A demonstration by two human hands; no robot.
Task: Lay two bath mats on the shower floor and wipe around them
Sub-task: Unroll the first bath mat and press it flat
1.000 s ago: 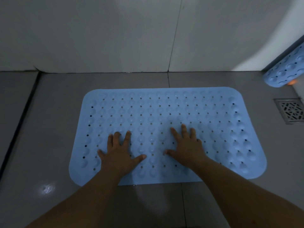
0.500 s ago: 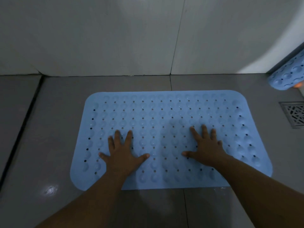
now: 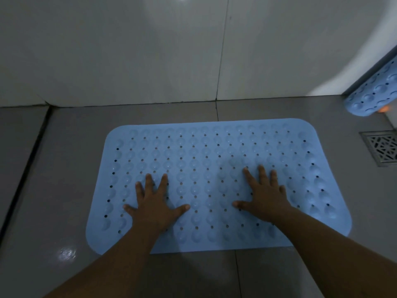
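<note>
A: Hands flat on a light-blue rubber bath mat point(image 3: 214, 160) with holes and suction cups, lying on the grey tiled shower floor point(image 3: 64, 211).

B: Left hand point(image 3: 155, 206) and right hand point(image 3: 265, 198), fingers spread. A second, rolled blue mat point(image 3: 371, 95) lies at the far right, near a square metal drain grate point(image 3: 381, 147).

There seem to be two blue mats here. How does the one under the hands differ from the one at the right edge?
The flat mat lies spread on the floor, fully in view, with both hands pressing on it; the second mat looks curled or rolled, untouched and mostly out of frame. Both are light blue with bumps and holes.
</note>
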